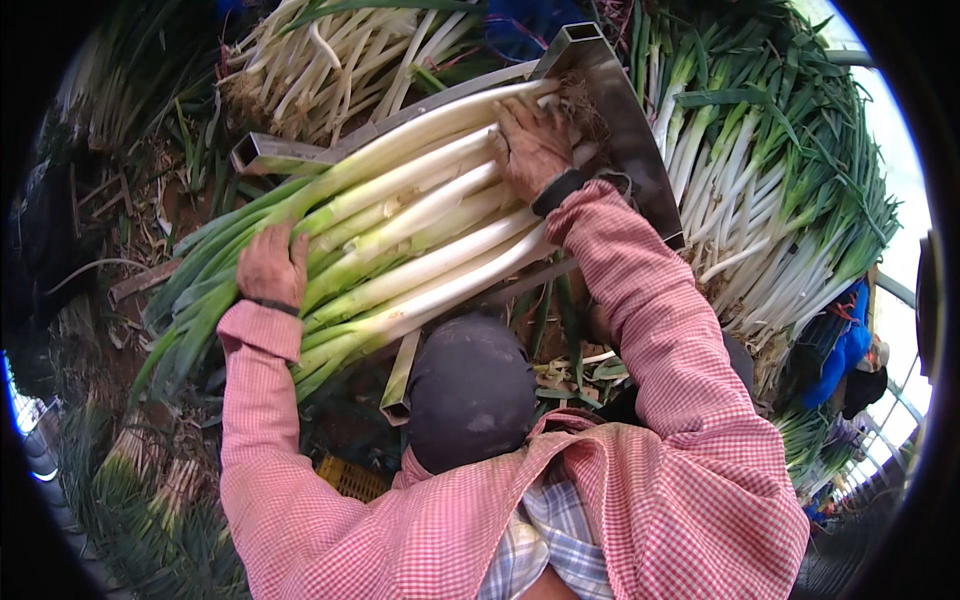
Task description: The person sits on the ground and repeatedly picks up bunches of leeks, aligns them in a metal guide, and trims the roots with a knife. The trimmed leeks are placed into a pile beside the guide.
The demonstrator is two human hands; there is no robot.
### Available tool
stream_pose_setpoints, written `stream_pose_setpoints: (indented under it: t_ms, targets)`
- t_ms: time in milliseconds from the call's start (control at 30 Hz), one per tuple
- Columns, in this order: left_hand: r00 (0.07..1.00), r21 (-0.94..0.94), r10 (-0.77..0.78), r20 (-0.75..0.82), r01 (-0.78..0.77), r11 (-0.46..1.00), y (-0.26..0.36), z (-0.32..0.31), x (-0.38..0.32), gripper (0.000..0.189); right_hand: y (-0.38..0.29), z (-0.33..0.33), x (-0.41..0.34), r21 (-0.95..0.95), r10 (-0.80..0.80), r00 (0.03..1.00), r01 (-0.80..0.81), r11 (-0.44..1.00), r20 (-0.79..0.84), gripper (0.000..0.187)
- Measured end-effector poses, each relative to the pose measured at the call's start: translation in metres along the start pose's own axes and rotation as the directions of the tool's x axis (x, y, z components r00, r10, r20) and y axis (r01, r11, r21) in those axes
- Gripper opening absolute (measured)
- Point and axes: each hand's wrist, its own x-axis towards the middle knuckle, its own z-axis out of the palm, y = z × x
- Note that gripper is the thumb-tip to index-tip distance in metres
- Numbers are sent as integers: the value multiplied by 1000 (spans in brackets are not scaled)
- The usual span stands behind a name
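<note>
A thick layer of long green onions (420, 217) lies slantwise across a metal rack (285, 154). Their white stalks run to the upper right, where tangled roots (585, 112) face an upright metal end plate (637, 150). My right hand (532, 142) rests over the white stalks close to these roots, its fingertips partly hidden. On the green leaf part, my left hand (271, 262) lies cupped with the thumb apart. Both hands touch the onions, but how firmly they hold them is not visible. Leaves (191, 300) hang past my left hand.
More onions with roots (300, 82) lie beyond the rack, and a big heap (757, 172) is on the right. Square metal tubes (395, 390) stick out. My dark-clad knee (472, 390) is close below the rack. A yellow crate (351, 480) and further bundles (150, 480) are lower left.
</note>
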Motion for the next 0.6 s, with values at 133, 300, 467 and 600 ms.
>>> stream_pose_setpoints:
  t_ms: [133, 300, 467, 600]
  targets:
    - [998, 27, -38, 51, 37, 999, -4, -3, 6, 24, -1, 15, 5, 64, 15, 1000, -14, 998, -17, 46]
    - [979, 89, -177, 98, 169, 982, 5, -5, 19, 27, -1, 24, 5, 57, 45, 988, -37, 998, -149, 46]
    - [992, 338, -108, 64, 80, 938, -3, 24, 28, 41, 9, 66, 14, -9, 169, 960, -176, 984, -225, 46]
    - [985, 189, -69, 158, 39, 981, -25, 25, 27, 43, 7, 59, 33, -7, 190, 982, -190, 982, 20, 49]
